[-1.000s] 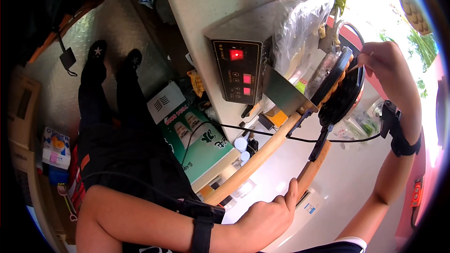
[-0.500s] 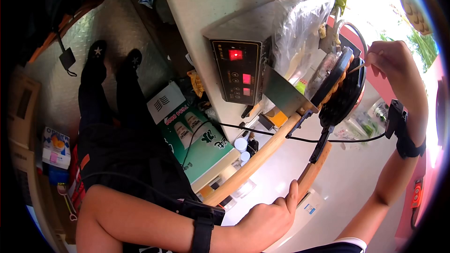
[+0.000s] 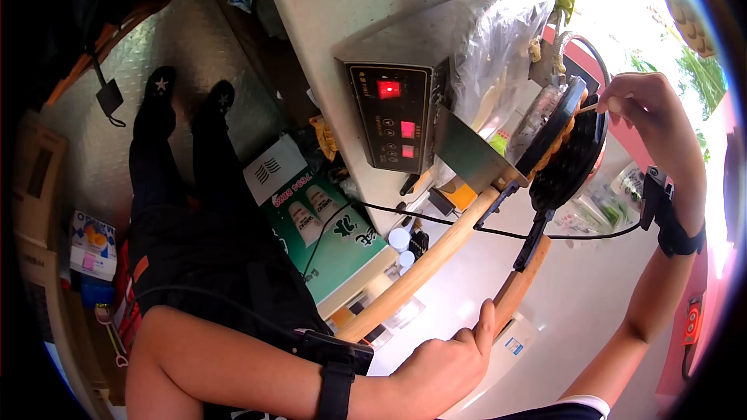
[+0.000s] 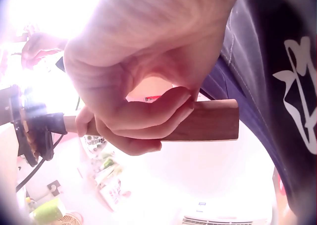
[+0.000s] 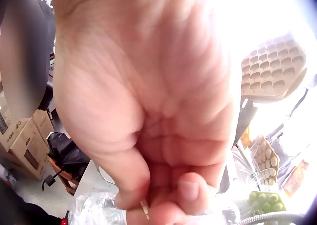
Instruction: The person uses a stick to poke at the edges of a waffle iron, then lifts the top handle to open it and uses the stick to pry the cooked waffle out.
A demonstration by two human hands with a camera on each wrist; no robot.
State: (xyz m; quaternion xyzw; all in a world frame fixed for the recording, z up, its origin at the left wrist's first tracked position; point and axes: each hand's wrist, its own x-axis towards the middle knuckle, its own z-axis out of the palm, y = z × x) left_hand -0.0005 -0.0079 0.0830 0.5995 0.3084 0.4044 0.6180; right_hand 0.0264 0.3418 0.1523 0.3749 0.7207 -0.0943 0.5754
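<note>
A waffle iron stands open, its black studded plate (image 3: pixel 572 159) facing a golden-brown bubble waffle (image 3: pixel 554 148) that lies along the other plate. My left hand (image 3: pixel 443 364) grips the wooden handle (image 3: pixel 523 281) of the studded plate, and in the left wrist view the fingers curl round this handle (image 4: pixel 213 121). Near the far end of the iron, my right hand (image 3: pixel 644 105) pinches a thin wooden stick (image 3: pixel 589 108) between thumb and fingers. The stick's tip is right at the waffle's edge. In the right wrist view only a short piece of the stick (image 5: pixel 144 210) shows.
A second wooden handle (image 3: pixel 420 271) juts toward my body. Beside the iron are a metal sheet (image 3: pixel 471 152), a control box (image 3: pixel 389 120) with red lights, and plastic bags (image 3: pixel 490 54). A black cable (image 3: pixel 436 219) crosses below. A green box (image 3: pixel 327 229) sits by my legs.
My right hand drew slightly away to the right with the stick, then came back so the tip is at the waffle's edge. My left hand has stayed on the handle.
</note>
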